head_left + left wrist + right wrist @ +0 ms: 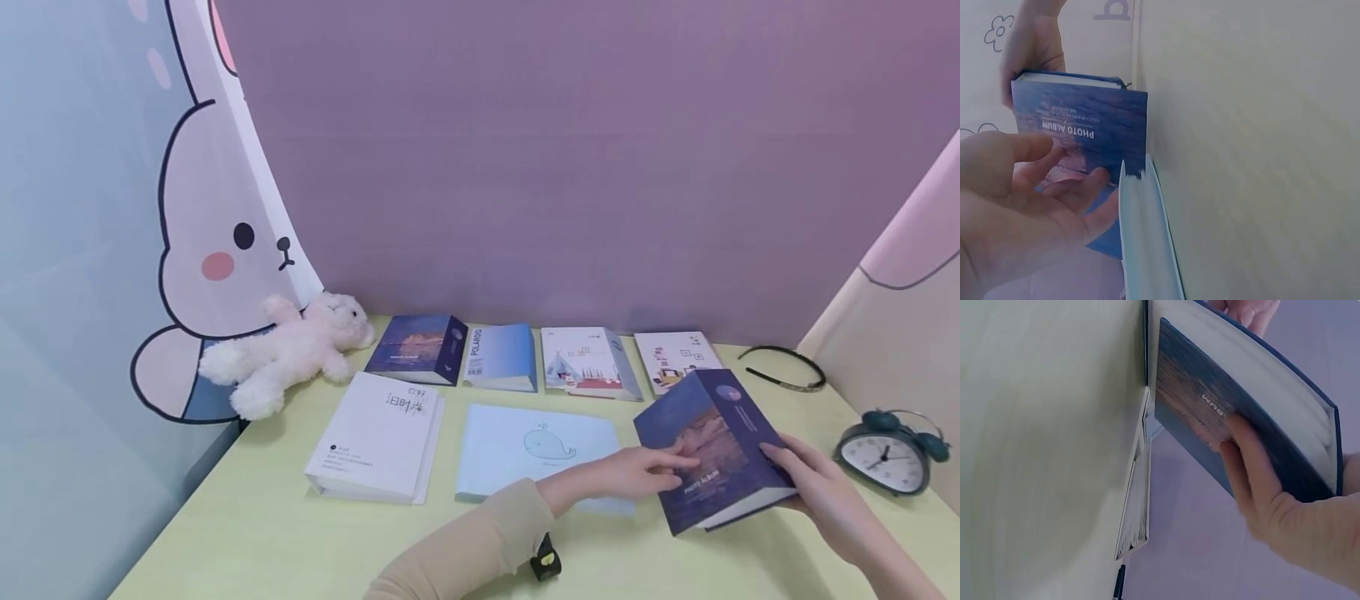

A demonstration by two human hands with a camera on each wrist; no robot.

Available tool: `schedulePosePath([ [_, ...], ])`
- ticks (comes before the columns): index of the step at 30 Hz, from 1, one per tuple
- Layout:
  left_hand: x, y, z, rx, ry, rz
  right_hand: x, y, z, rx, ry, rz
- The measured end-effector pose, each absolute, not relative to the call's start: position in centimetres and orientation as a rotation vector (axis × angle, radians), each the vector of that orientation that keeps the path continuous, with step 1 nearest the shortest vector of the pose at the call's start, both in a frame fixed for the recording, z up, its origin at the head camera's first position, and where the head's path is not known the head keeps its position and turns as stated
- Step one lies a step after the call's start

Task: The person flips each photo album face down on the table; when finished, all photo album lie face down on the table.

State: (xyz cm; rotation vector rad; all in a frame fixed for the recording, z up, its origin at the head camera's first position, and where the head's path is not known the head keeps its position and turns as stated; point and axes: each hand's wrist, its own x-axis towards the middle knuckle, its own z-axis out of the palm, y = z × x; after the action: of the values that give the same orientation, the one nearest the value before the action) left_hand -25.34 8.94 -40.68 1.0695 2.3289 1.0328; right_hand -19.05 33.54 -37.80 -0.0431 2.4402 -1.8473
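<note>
A dark blue photo album [712, 454] with a pink rock scene on its cover is tilted up at the front right. My right hand [825, 492] grips it along the spine side, thumb on the spine. In the right wrist view, that hand's fingers [1250, 456] lie over a cover of the album [1194, 394], and white page edges show. My left hand [637, 473] reaches across from the left, its loosely extended fingers at the front cover. The left wrist view shows this hand [1041, 194] before the cover, beside a pale blue album [1150, 244] with a whale drawing in the head view.
A white album [375, 437] lies at the front left. Behind stand another dark blue album [408, 346], a blue Polaroid album [501, 354] and two white illustrated ones [585, 358]. A plush toy [300, 350], a black headband [787, 383] and an alarm clock [888, 454] flank them.
</note>
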Motion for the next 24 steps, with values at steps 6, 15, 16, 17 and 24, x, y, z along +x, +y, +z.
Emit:
schedulePosePath([
  [6, -25.6, 8.7, -40.9, 1.047, 2.398, 0.980, -19.3, 33.2, -37.2, 0.053, 2.758, -1.308],
  [15, -25.8, 8.6, -40.9, 1.069, 2.415, 0.802, -19.7, 34.0, -37.8, 0.030, 2.882, -1.040],
  [16, -25.8, 8.6, -40.9, 1.060, 2.413, 0.796, -19.7, 34.1, -37.9, 0.024, 2.887, -1.030],
  [17, -25.8, 8.7, -40.9, 1.053, 2.406, 0.800, -19.8, 34.2, -38.0, 0.027, 2.892, -1.012],
  [24, -25.6, 8.9, -40.8, 0.984, 2.400, 0.818, -20.1, 34.9, -38.3, 0.060, 2.832, -0.987],
])
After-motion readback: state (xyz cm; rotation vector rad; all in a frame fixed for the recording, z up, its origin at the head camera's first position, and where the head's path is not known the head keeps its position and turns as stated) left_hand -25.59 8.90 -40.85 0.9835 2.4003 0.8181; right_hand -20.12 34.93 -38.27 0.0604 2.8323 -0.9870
